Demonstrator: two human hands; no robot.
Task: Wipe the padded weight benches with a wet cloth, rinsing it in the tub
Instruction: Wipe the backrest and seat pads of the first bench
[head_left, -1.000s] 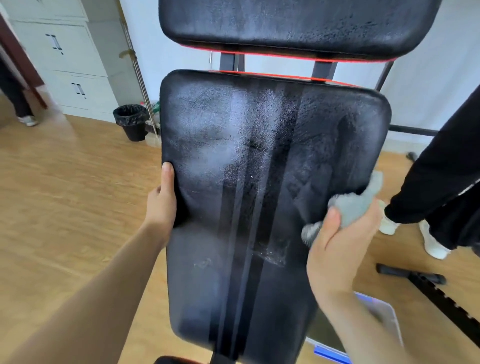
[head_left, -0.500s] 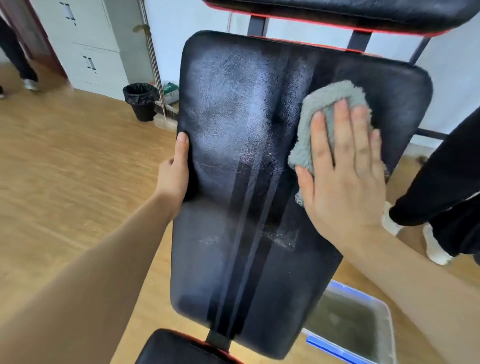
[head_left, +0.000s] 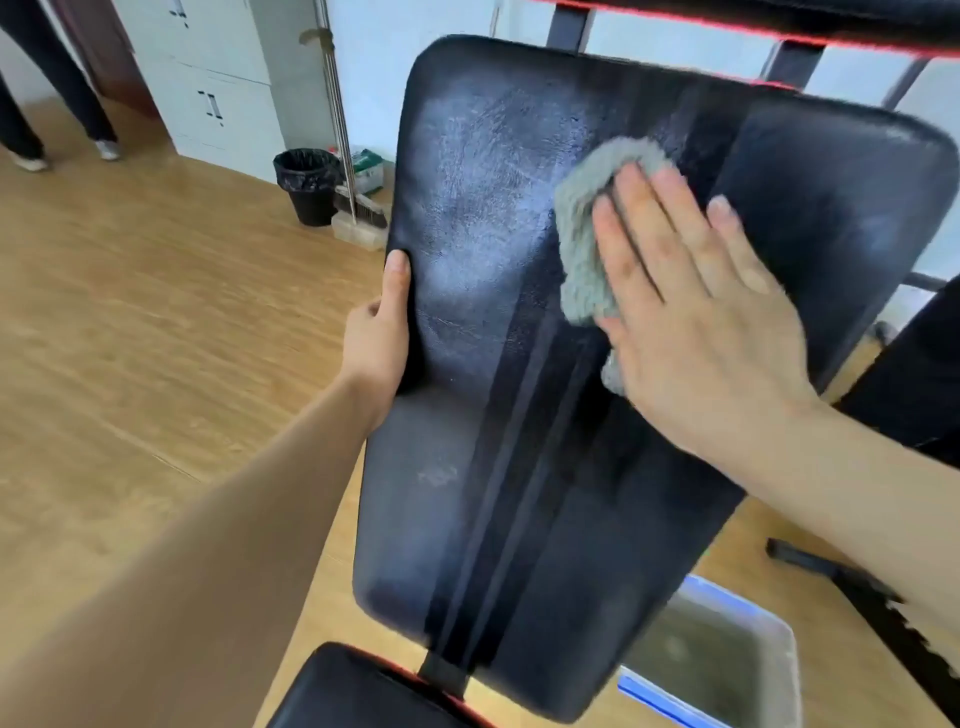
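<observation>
A black padded bench back (head_left: 498, 415) fills the middle of the view, tilted, with dull dusty patches on its upper left. My right hand (head_left: 691, 317) presses a grey fluffy cloth (head_left: 584, 244) flat against the pad's upper middle, fingers straight and spread. My left hand (head_left: 382, 327) grips the pad's left edge, thumb on the front face. A tub (head_left: 779, 670) of murky water with a blue rim sits on the floor at the lower right, partly hidden by the pad. A second black pad (head_left: 358, 691) shows at the bottom.
Another black pad with red trim (head_left: 779, 21) hangs above. A black bin (head_left: 309, 184), a broom and white cabinets (head_left: 218, 83) stand at the back left. A person's dark-clad leg (head_left: 919, 374) is close on the right; other legs at far left. Black frame bar (head_left: 841, 577) on the wooden floor.
My right hand brought the cloth up from the pad's right edge, flattened onto it, and has slid it left across the upper pad. My left hand keeps its grip on the edge.
</observation>
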